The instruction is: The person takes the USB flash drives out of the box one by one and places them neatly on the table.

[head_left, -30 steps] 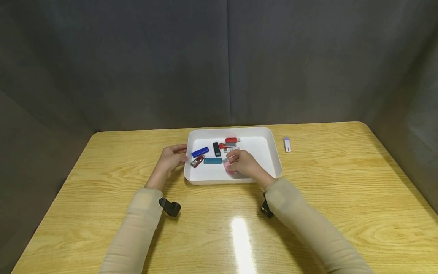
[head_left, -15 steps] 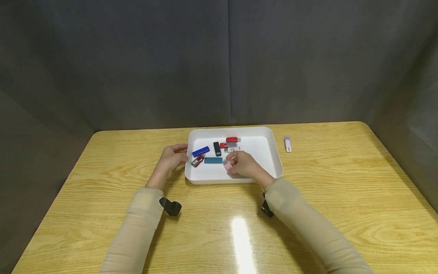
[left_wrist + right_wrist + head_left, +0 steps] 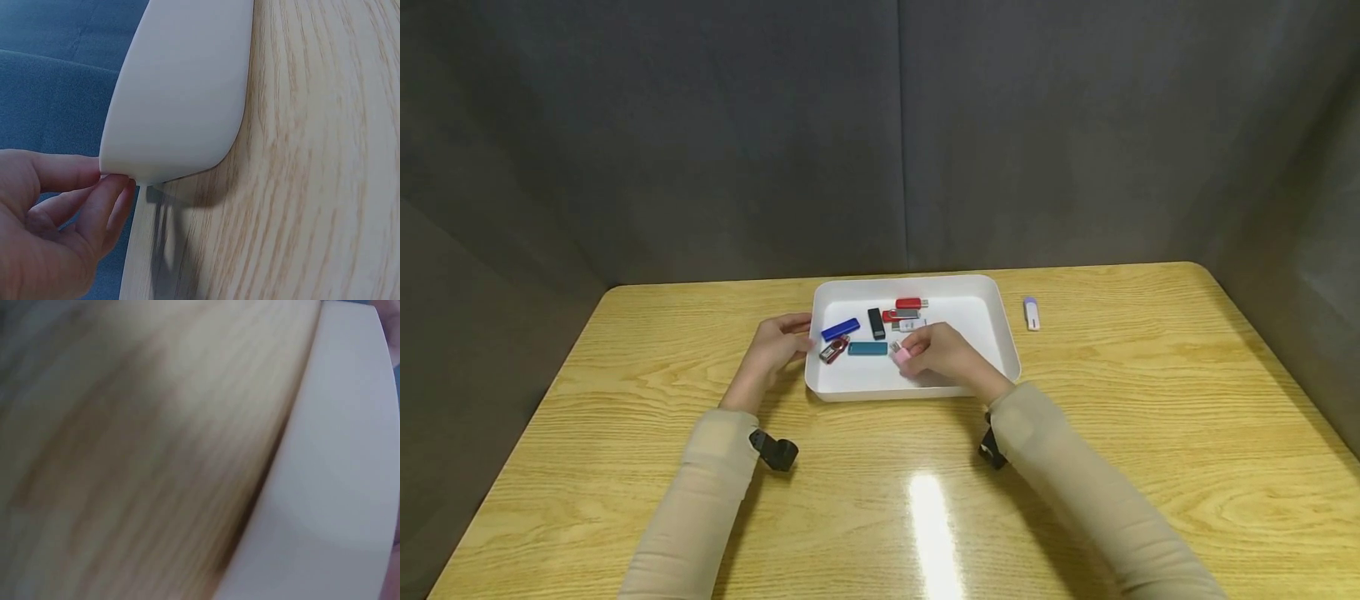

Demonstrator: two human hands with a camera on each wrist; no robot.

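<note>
A white plastic tray (image 3: 925, 393) stands on the table, with several USB flash drives in it. At its left end, my left hand (image 3: 775, 346) holds the rim between thumb and fingers; in the left wrist view that hand (image 3: 62, 219) grips the tray's corner (image 3: 169, 112). My right hand (image 3: 943, 354) reaches over the tray's front wall and pinches a pink flash drive (image 3: 902, 355), metal plug pointing away to the left. In the right wrist view the front wall (image 3: 331, 450) hides most of this hand.
Left in the tray lie blue (image 3: 840, 329), dark red swivel (image 3: 834, 349), teal (image 3: 868, 348) and black (image 3: 876, 323) flash drives. Beyond the right hand are red (image 3: 908, 303), red-and-grey (image 3: 906, 314) and white (image 3: 910, 326) ones. A white-and-purple flash drive (image 3: 1032, 313) lies on the table at right.
My right hand closes in on the pink flash drive, now pinched by its body with its plug showing, and shifts slightly up and right. My left hand stays at the tray's rim.
</note>
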